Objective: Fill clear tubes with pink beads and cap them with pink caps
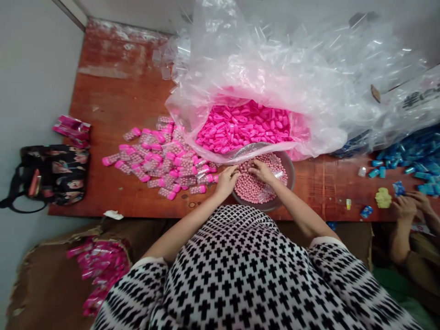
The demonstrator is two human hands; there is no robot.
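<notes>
A round bowl point(290, 170) of small pink balls point(252, 188) stands at the table's near edge. Both my hands are in it. My left hand point(227, 179) has its fingers curled at the bowl's left rim, closed on something I cannot make out. My right hand point(261, 170) pinches among the balls beside a small clear tube point(277, 174). Just behind the bowl, an open clear plastic bag point(240, 68) holds a heap of pink caps point(245, 126). Left of the bowl lies a pile of filled clear tubes with pink caps point(161, 160).
The brown wooden table point(117, 87) meets a grey wall on the left. A dark printed bag point(51, 176) and pink packets point(72, 127) sit at its left end. Another person's hands point(409, 206) work at the right among blue caps point(412, 158). A box of pink packets point(99, 266) is below.
</notes>
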